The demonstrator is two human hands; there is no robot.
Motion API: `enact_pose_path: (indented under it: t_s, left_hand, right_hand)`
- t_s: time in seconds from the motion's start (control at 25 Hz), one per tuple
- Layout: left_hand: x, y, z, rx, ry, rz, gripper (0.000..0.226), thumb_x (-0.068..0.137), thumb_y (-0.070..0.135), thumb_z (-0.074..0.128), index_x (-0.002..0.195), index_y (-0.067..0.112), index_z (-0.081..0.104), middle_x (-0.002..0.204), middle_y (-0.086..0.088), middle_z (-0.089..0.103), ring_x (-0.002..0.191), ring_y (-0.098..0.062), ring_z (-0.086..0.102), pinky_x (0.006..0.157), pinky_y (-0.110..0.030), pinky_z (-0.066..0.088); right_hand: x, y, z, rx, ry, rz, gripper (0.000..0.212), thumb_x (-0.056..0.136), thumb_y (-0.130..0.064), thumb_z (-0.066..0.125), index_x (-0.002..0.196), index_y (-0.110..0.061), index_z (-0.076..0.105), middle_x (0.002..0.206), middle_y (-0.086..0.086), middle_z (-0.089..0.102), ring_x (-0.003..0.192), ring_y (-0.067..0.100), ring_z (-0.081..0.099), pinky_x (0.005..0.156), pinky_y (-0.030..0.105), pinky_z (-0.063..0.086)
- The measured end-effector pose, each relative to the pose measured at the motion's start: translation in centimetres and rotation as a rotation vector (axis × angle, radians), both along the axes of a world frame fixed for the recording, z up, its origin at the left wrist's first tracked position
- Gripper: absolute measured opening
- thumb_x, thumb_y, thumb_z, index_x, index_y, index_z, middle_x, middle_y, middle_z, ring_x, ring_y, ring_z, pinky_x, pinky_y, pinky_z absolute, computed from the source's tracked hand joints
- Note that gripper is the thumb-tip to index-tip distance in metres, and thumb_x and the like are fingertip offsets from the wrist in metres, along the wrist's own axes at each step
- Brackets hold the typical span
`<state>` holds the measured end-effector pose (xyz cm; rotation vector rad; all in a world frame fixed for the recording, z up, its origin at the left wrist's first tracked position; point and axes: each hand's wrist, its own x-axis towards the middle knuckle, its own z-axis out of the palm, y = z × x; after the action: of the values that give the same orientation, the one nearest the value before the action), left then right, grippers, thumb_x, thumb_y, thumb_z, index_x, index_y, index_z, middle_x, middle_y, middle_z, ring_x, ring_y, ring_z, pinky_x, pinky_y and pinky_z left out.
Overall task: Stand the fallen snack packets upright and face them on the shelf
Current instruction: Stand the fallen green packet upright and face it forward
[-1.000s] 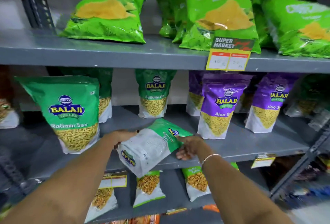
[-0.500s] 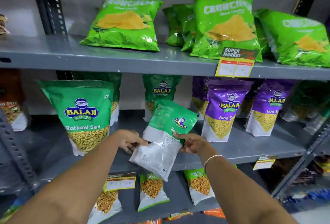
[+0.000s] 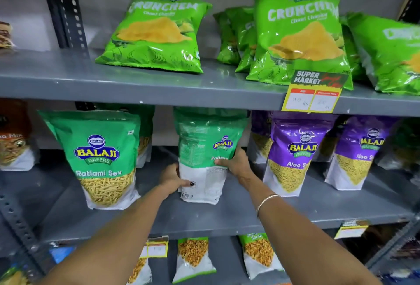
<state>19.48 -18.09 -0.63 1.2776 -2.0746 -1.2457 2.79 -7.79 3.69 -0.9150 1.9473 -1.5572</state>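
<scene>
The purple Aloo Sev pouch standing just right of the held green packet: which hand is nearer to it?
Right. The right hand grips the held green Ratlami Sev packet's right edge, beside the purple Aloo Sev pouch. The left hand holds the packet's far, left edge.

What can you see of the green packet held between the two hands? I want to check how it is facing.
The green packet is a glossy pouch, green above and white below, standing upright on the grey middle shelf. Its printed back faces mostly out, with a barcode near the base; a Balaji logo shows on its right part. The left hand grips its lower left edge, the right hand its right side.
</scene>
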Motion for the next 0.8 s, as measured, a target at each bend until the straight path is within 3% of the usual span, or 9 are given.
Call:
enact_pose_path:
  t_s: [0.16, 0.24, 0.32, 0.4, 0.48, 0.56, 0.64, 0.68, 0.8]
  left_hand:
    - [-0.4, 0.0, -1.0, 0.067, 0.076, 0.009, 0.067, 0.060, 0.002, 0.083, 0.121, 0.001, 0.055, 0.121, -0.014, 0.065, 0.109, -0.028, 0.060, 0.090, -0.034, 0.049]
    - [0.0, -0.2, -0.4, 0.116, 0.032, -0.064, 0.070, 0.063, -0.005, 0.078, 0.127, 0.002, 0.049, 0.119, -0.012, 0.062, 0.104, -0.022, 0.056, 0.087, -0.030, 0.047]
    - [0.3, -0.6, 0.4, 0.144, -0.062, -0.169, 0.069, 0.068, -0.011, 0.068, 0.132, 0.002, 0.044, 0.118, -0.013, 0.062, 0.098, -0.020, 0.054, 0.082, -0.030, 0.047]
    - [0.7, -0.7, 1.2, 0.216, -0.147, -0.228, 0.063, 0.077, -0.008, 0.059, 0.135, 0.004, 0.040, 0.105, -0.012, 0.065, 0.084, -0.018, 0.059, 0.071, -0.029, 0.047]
    - [0.6, -0.4, 1.5, 0.269, -0.185, -0.237, 0.057, 0.086, 0.004, 0.055, 0.139, 0.010, 0.035, 0.110, -0.011, 0.068, 0.074, -0.010, 0.063, 0.067, -0.022, 0.042]
    - [0.2, -0.4, 1.1, 0.196, -0.150, -0.200, 0.070, 0.083, 0.017, 0.064, 0.143, 0.013, 0.030, 0.117, -0.013, 0.065, 0.083, -0.013, 0.064, 0.069, -0.023, 0.045]
    - [-0.6, -0.3, 0.5, 0.122, -0.040, -0.150, 0.093, 0.069, 0.019, 0.078, 0.146, 0.012, 0.026, 0.133, -0.016, 0.054, 0.118, -0.023, 0.055, 0.093, -0.032, 0.049]
    - [-1.0, -0.1, 0.4, 0.125, 0.003, -0.152, 0.099, 0.068, 0.015, 0.079, 0.148, 0.012, 0.021, 0.144, -0.015, 0.044, 0.132, -0.025, 0.043, 0.107, -0.034, 0.040]
    - [-2.6, 0.6, 0.2, 0.188, 0.035, -0.239, 0.106, 0.071, 0.007, 0.077, 0.150, 0.013, 0.006, 0.156, -0.009, 0.025, 0.143, -0.023, 0.027, 0.117, -0.033, 0.025]
  right_hand:
    - [0.2, 0.2, -0.2, 0.057, 0.094, -0.024, 0.065, 0.067, -0.006, 0.080, 0.123, -0.001, 0.047, 0.124, 0.016, 0.062, 0.105, 0.020, 0.059, 0.083, 0.025, 0.045]
    - [0.0, 0.3, -0.2, 0.229, 0.073, -0.034, 0.080, 0.073, -0.023, 0.077, 0.132, 0.002, 0.030, 0.132, 0.017, 0.053, 0.112, 0.028, 0.058, 0.086, 0.032, 0.048]
    - [0.2, 0.5, -0.3, 0.415, -0.115, 0.005, 0.085, 0.077, -0.043, 0.069, 0.133, 0.001, 0.022, 0.116, 0.016, 0.058, 0.076, 0.027, 0.066, 0.062, 0.035, 0.055]
    - [0.1, 0.6, -0.8, 0.444, -0.298, 0.053, 0.070, 0.082, -0.048, 0.060, 0.125, 0.002, 0.037, 0.082, 0.012, 0.058, 0.049, 0.019, 0.058, 0.047, 0.030, 0.053]
    - [-0.3, 0.9, -1.4, 0.418, -0.313, 0.141, 0.034, 0.091, -0.035, 0.052, 0.102, -0.003, 0.055, 0.074, 0.009, 0.055, 0.057, 0.017, 0.056, 0.059, 0.032, 0.050]
    - [-0.8, 1.8, -1.7, 0.424, -0.242, 0.234, 0.004, 0.092, -0.017, 0.050, 0.090, -0.016, 0.053, 0.084, 0.003, 0.055, 0.070, 0.011, 0.053, 0.064, 0.028, 0.043]
    - [-1.6, 2.8, -1.9, 0.483, -0.132, 0.364, 0.035, 0.086, -0.007, 0.058, 0.115, -0.023, 0.049, 0.109, 0.000, 0.051, 0.088, 0.010, 0.050, 0.064, 0.023, 0.039]
    - [-1.7, 3.3, -1.9, 0.516, -0.097, 0.428, 0.058, 0.082, -0.008, 0.064, 0.130, -0.027, 0.041, 0.122, 0.000, 0.046, 0.100, 0.012, 0.048, 0.066, 0.023, 0.040]
    - [-1.1, 3.7, -2.2, 0.550, -0.052, 0.537, 0.088, 0.075, -0.017, 0.075, 0.143, -0.033, 0.022, 0.135, -0.005, 0.040, 0.117, 0.017, 0.046, 0.071, 0.031, 0.048]
